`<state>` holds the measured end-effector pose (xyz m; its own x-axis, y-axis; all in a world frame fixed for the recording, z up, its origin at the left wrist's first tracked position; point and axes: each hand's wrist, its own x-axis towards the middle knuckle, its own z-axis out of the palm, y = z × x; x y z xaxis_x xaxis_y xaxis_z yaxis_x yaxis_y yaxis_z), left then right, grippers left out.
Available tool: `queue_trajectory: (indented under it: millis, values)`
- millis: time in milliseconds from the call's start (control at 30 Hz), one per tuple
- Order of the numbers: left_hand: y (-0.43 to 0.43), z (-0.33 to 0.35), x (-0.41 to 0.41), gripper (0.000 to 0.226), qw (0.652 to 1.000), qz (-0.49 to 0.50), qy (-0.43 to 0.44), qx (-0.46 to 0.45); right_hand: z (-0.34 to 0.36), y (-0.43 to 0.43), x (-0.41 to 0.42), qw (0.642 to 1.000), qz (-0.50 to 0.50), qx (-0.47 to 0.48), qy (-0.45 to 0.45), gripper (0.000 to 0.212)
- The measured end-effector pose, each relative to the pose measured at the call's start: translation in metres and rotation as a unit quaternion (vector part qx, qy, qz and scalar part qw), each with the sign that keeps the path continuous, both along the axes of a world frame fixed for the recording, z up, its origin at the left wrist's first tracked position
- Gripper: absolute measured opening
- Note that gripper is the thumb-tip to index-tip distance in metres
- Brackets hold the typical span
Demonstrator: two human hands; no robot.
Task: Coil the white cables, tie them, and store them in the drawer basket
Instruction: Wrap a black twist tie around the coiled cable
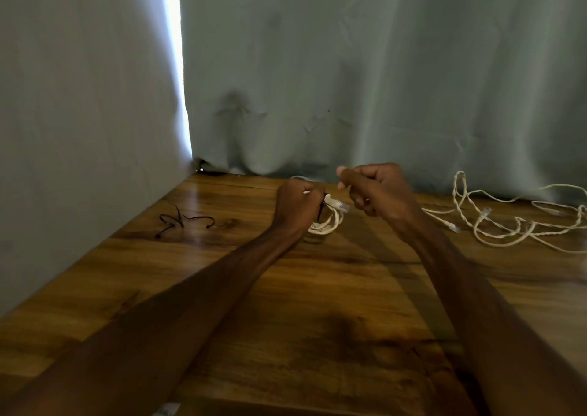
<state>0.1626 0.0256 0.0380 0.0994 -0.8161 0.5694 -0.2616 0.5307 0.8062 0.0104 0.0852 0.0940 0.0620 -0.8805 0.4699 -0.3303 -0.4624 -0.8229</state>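
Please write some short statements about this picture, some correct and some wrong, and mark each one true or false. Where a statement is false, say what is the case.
1. The left hand grips a coiled white cable. True.
2. The loose white cables lie to the left of both hands. False: they lie on the right side, beyond the right hand.
3. Black ties lie on the wooden table, to the left of the hands. True.
4. A drawer basket stands beside the ties. False: no basket is in view.
5. The right hand lies flat and open on the table. False: its fingers are curled, close to the coil.
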Motion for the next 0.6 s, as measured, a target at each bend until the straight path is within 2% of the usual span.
queue_trajectory:
  millis: [67,167,233,300,433,600]
  values:
    - [-0.005,0.001,0.005,0.038,1.000,0.021,0.005,0.011,0.000,0.004,0.010,0.996,0.051,0.032,0.073,0.029]
    - [-0.007,0.002,0.009,0.044,0.998,0.064,0.013,0.008,-0.010,0.001,0.023,0.977,0.024,0.066,0.204,0.019]
    - [-0.008,0.002,0.010,0.044,0.996,0.082,0.016,0.004,-0.017,0.000,0.029,0.970,0.011,0.075,0.232,0.020]
    - [-0.010,0.003,0.011,0.039,0.995,0.102,0.025,-0.001,-0.021,0.003,0.037,0.973,0.021,0.091,0.213,0.022]
    - [-0.010,0.006,0.007,0.039,0.993,0.114,0.038,-0.013,-0.032,0.008,0.056,0.988,0.028,0.103,0.112,0.026]
    - [-0.008,0.006,0.005,0.039,0.994,0.097,0.039,-0.023,-0.042,0.003,0.058,0.996,-0.070,0.054,0.008,0.032]
